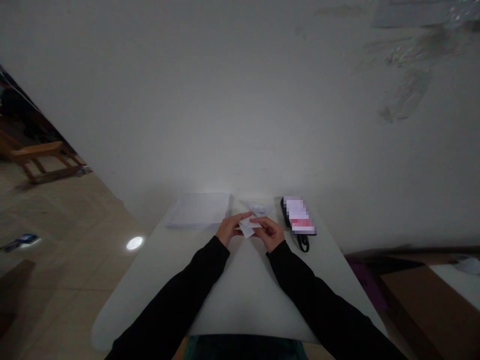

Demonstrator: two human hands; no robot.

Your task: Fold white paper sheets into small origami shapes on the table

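Observation:
A small piece of folded white paper is held between both hands above the white table. My left hand grips its left side, thumb and fingers closed on it. On the other side my right hand pinches the paper near its upper right edge. One corner of the paper points down toward me. Just behind the hands lies another folded white paper piece, partly hidden. The exact shape of the folds is too small to make out.
A stack of white paper sheets lies at the table's back left. At the right rests a phone with a black strap. The wall rises behind the table; a brown cardboard box stands at right, a wooden chair far left.

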